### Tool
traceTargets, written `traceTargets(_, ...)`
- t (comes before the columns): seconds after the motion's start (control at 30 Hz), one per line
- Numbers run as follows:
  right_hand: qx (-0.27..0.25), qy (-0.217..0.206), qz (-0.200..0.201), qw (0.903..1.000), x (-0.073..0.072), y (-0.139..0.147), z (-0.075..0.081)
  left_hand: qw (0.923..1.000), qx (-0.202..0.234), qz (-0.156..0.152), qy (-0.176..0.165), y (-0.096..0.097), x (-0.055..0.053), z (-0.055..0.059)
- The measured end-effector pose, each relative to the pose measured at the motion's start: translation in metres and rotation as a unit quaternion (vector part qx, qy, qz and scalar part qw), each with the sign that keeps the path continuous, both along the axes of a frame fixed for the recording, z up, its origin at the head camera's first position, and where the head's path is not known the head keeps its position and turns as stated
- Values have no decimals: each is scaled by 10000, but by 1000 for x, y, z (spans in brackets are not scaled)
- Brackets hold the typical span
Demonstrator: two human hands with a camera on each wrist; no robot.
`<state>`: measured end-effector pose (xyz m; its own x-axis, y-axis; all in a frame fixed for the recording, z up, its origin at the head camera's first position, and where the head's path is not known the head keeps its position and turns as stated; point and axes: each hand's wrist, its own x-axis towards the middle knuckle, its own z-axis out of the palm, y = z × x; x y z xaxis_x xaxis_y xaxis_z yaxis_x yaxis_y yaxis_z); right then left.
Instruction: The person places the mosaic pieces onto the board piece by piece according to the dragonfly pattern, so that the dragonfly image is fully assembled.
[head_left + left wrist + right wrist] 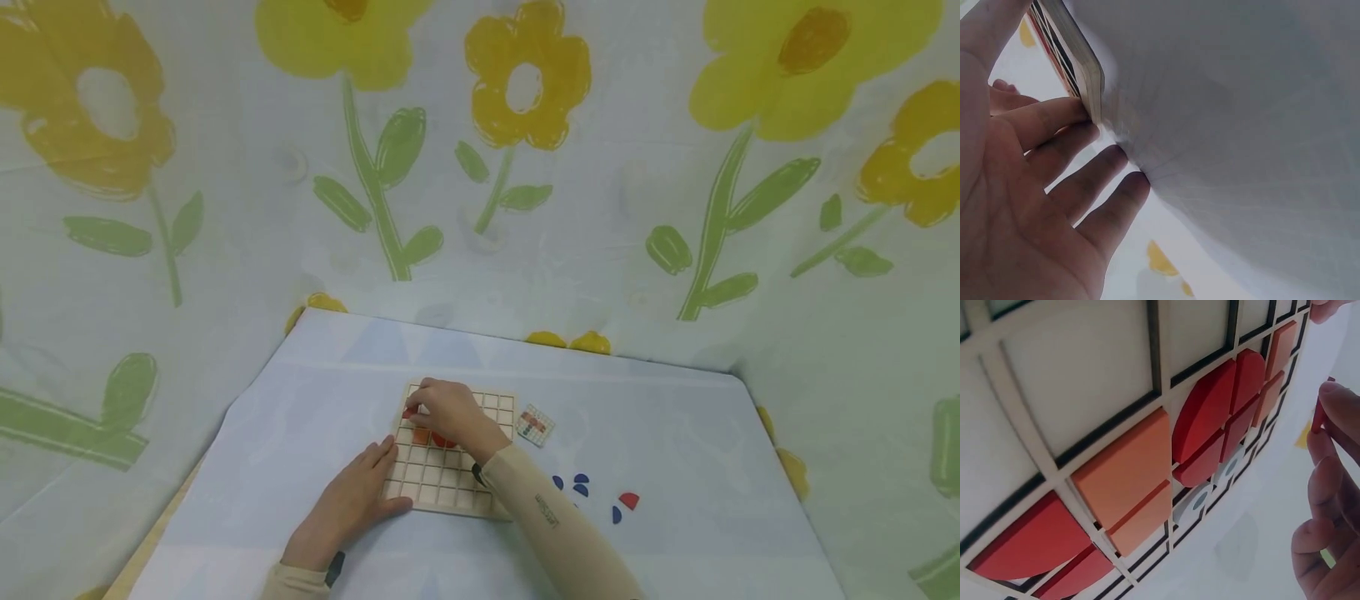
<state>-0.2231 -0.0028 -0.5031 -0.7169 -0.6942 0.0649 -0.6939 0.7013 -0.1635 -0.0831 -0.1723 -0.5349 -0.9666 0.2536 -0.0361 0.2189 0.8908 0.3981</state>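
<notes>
My right hand [453, 412] reaches over the far left part of a wooden grid board [442, 477]. Between its thumb and index finger it pinches a small red tile [1319, 415], seen nearly edge-on in the right wrist view. On the board lie red rounded tiles [1204, 412] and orange square tiles [1125, 469], along with pale tiles marked with grey circles [1192, 503]. My left hand [352, 487] rests at the near left corner of the board, fingers extended along its side. In the left wrist view those fingertips [1088, 131] touch the board's edge.
Right of the board lies a small pattern card [535, 425]. Several blue half-round tiles [581, 490] and a red quarter-round tile [628, 501] are scattered on the table [675, 450] nearer the right. A flowered curtain [585, 250] hangs behind the table.
</notes>
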Motion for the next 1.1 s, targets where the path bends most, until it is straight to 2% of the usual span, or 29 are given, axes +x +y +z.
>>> traceTargets(0.3, 226, -211, -130, 9994, 0, -10, -2, 10000, 49, -12, 24, -1, 2, 1)
traceTargets(0.6, 520, -559, -330, 9965, -3, -15, -11, 10000, 75, 14, -23, -1, 1, 0)
traceTargets(0.87, 602, -578, -300, 9961, -4, -16, -14, 9999, 82, 32, -68, 1, 1, -1)
traceTargets(1.1, 492, -535, -325, 9968, -3, -15, -13, 9999, 67, -3, 108, -1, 0, -2)
